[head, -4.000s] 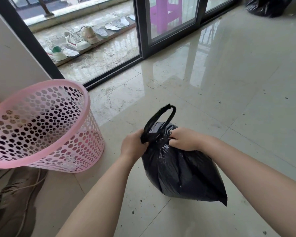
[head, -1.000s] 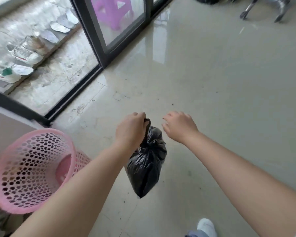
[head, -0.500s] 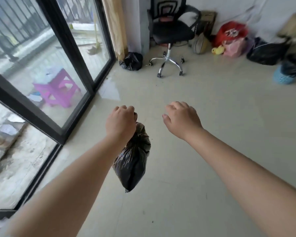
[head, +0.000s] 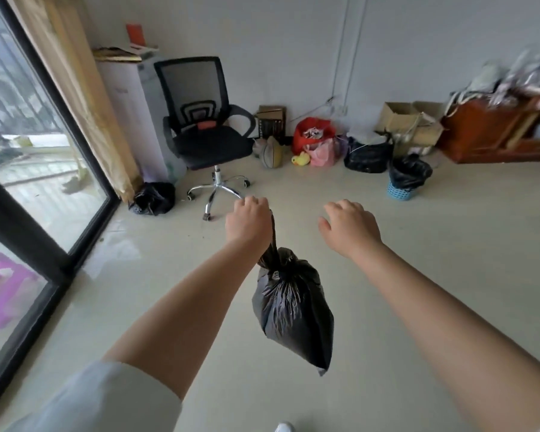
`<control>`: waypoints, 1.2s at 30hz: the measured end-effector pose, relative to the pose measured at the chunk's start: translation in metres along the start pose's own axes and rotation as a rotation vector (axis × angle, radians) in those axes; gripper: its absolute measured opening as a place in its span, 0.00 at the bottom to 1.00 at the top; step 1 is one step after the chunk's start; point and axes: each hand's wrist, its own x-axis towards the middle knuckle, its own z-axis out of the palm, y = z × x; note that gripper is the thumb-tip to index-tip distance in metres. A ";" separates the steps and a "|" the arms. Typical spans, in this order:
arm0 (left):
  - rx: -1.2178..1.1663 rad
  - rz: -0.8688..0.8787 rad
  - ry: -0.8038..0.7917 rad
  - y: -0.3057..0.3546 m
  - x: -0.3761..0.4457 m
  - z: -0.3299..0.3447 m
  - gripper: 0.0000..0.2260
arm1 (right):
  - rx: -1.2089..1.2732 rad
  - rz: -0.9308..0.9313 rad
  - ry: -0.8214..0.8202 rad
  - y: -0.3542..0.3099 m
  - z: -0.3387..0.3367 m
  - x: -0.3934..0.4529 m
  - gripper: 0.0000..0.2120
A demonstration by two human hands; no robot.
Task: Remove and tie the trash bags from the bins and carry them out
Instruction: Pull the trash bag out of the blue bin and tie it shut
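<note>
Black plastic, knotted at the neck, marks the small tied trash bag [head: 292,304], which is held hanging clear of the pale tiled floor [head: 418,219] by its twisted top in the clenched left hand [head: 248,223]. The right hand [head: 349,227] is empty, its fingers loosely curled. The carrying-out step is judged in hand; next, the blue basket bin lined with a black bag [head: 406,177] likely needs emptying. Four seconds ago both hands were at the knot beside a pink bin, now out of view.
</note>
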 end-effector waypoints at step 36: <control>0.118 0.214 -0.293 0.523 0.865 0.289 0.17 | -0.125 0.148 0.019 0.691 0.110 0.744 0.15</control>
